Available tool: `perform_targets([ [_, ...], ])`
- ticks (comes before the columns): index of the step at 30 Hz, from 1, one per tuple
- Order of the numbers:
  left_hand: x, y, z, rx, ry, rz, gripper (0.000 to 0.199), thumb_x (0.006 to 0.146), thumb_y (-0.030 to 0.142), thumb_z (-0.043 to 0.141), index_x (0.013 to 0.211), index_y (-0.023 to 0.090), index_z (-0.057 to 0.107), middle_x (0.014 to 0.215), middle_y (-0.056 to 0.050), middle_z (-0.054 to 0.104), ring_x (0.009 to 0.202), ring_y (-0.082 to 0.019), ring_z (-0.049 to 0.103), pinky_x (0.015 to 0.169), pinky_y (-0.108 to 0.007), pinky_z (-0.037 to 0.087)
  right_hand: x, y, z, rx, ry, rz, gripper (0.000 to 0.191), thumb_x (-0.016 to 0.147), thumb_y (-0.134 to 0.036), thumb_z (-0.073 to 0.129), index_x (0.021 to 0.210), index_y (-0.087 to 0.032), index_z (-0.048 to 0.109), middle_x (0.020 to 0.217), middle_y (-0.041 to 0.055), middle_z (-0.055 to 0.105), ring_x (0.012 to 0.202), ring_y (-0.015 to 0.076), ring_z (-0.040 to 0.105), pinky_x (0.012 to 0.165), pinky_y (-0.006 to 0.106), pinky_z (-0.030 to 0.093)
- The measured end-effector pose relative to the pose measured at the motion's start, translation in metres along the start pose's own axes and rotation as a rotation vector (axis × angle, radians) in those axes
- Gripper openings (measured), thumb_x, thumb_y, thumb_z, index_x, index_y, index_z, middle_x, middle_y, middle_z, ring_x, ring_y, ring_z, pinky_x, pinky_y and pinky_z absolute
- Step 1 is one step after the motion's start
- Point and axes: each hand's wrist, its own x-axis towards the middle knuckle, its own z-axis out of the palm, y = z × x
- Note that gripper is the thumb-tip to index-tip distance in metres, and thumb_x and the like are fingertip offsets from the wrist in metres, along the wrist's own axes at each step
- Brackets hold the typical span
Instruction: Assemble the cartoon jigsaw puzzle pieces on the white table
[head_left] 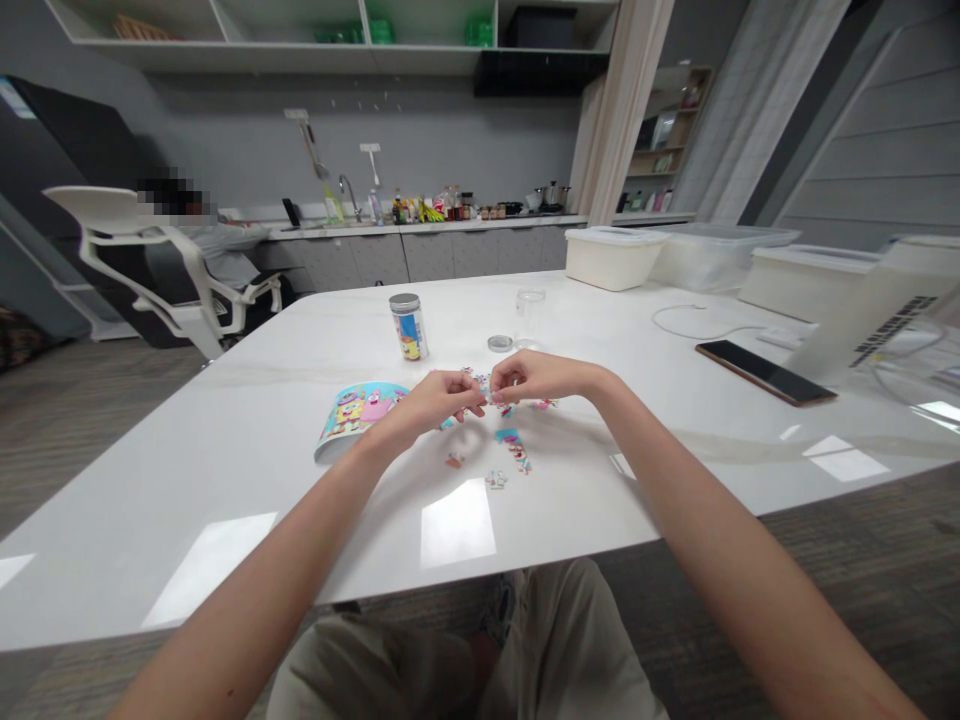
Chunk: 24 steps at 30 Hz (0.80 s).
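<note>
My left hand [444, 397] and my right hand [534, 376] meet over the table, fingertips almost touching. Both are closed in a pinch, with a small pale puzzle piece [487, 398] showing between them; its details are too small to make out. Beneath and behind the fingers lie many loose colourful puzzle pieces [546, 404], partly hidden by the hands. Closer to me is a joined strip of puzzle pieces [514, 450], beside a few pale pieces [496, 480] and an orange-brown piece [454, 460]. A curled cartoon picture sheet [360, 412] rests left of my left hand.
Beyond the hands stand a cartoon-labelled jar [409, 328] with a metal lid, a clear jar [530, 318] and a loose lid [500, 343]. At right are a phone [763, 371], a cable and white bins [615, 258]. A person sits in a chair [180, 270] at far left.
</note>
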Motion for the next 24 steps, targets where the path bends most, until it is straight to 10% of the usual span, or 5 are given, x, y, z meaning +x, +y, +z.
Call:
perform_targets([
  [10,-0.0031,-0.0057,0.0021,0.073,-0.276,0.003,0.022,0.076,0.036,0.068,0.087,0.017,0.067,0.081,-0.003,0.071,0.077,-0.015,0.064,0.068,-0.027,0.046,0.0005,0.0031,-0.0011,0.155,-0.065,-0.032,0.021,0.078,-0.03,0.066,0.09,-0.015,0.073,0.083,0.0053,0.071,0.076,0.0144,0.061,0.069,0.026,0.045],
  [24,-0.0029,-0.0018,0.0029,0.048,-0.206,0.006,0.015,0.076,0.033,0.067,0.079,0.018,0.069,0.073,-0.002,0.069,0.071,-0.014,0.061,0.063,-0.026,0.046,0.0,-0.0027,0.0009,0.293,-0.048,-0.002,0.019,0.072,-0.028,0.073,0.085,-0.015,0.067,0.078,0.0026,0.069,0.076,0.014,0.064,0.071,0.027,0.049],
])
